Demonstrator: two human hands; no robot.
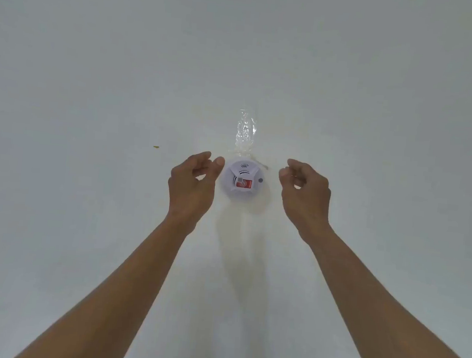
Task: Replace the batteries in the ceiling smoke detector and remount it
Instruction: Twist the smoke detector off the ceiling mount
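Two bare forearms rise from the lower corners toward the ceiling (97,52), each with open room around it. The left hand (193,180) has loosely curled fingers holding nothing, its thumb tip just beside the left rim of the smoke detector (242,179) (whether it actually touches, I cannot tell). The right hand (305,190) is also loosely curled and holds nothing, standing apart from the detector's right rim with a clear gap between. The round white detector sits mounted on the ceiling between the hands, a red label (244,184) on its face. Just beyond it a crinkled strip of clear tape (245,132) clings to the ceiling. Farther left lies a small yellowish speck (156,147).
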